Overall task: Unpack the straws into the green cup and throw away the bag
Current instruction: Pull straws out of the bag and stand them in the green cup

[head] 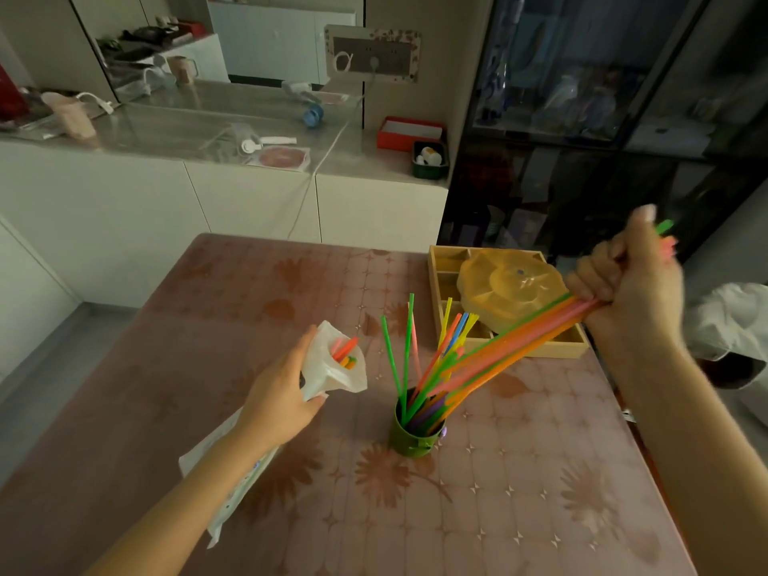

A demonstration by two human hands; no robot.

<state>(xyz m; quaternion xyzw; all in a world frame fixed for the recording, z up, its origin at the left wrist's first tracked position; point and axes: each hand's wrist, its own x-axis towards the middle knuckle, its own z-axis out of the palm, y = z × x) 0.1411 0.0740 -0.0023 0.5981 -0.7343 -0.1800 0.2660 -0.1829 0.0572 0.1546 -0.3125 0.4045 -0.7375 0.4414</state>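
Note:
A green cup (409,436) stands upright near the middle of the table and holds several coloured straws (405,359) that fan out of it. My right hand (631,284), raised to the cup's upper right, grips a slanting bundle of straws (519,338); their lower ends reach down into the cup's mouth. To the cup's left, my left hand (282,392) holds the long white straw bag (332,367) around its neck. The bag's mouth is open, and a few orange and pink straw tips show inside it. The bag's lower end runs under my forearm.
The table (519,492) has a pink flowered cover. A wooden compartment tray (561,347) with a yellow plastic dish (511,284) on it sits at the back right. A white bin bag (731,322) lies off the table's right edge. White cabinets and a dark glass cabinet stand behind.

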